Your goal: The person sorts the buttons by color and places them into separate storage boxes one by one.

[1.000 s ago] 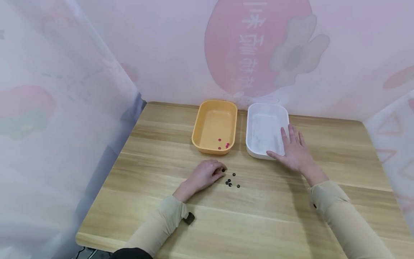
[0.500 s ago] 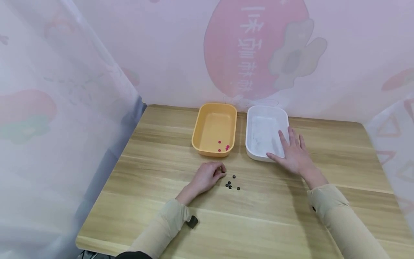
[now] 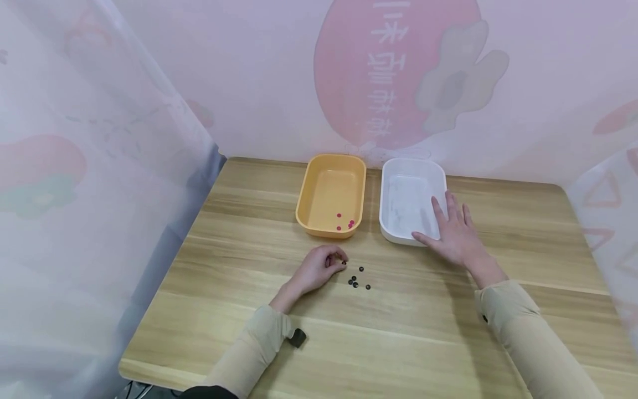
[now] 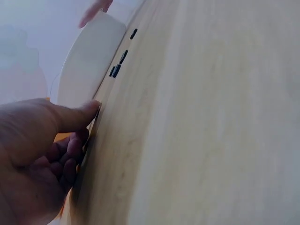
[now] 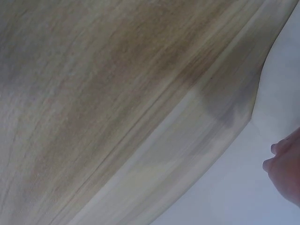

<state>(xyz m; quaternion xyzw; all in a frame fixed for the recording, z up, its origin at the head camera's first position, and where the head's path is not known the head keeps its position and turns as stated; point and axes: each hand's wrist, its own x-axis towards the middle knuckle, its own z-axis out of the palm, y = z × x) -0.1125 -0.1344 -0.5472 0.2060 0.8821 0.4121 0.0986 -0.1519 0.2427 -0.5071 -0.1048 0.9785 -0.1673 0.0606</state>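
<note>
My left hand (image 3: 317,269) rests low over the table, its fingers curled. A small round black disc (image 3: 344,262) sits between its thumb and index fingertip; in the left wrist view the thumb partly hides it. Several more black discs (image 3: 354,281) lie on the wood just to the right of that hand, looking flat in the left wrist view. My right hand (image 3: 455,239) is spread over the near right rim of the white tray (image 3: 388,237), thumb along the front edge and fingers over the right side. Only a bit of it shows in the right wrist view.
To the left of the white tray stands a yellow tray (image 3: 304,213) with several small red discs (image 3: 351,223) near its front. Both trays are at the back of the wooden table (image 3: 224,260), against a printed cloth wall (image 3: 259,83).
My left hand's fingers shift slightly around the black disc, which is hidden half a second ago and shows again now. The right hand keeps its place; the head view tilts slightly.
</note>
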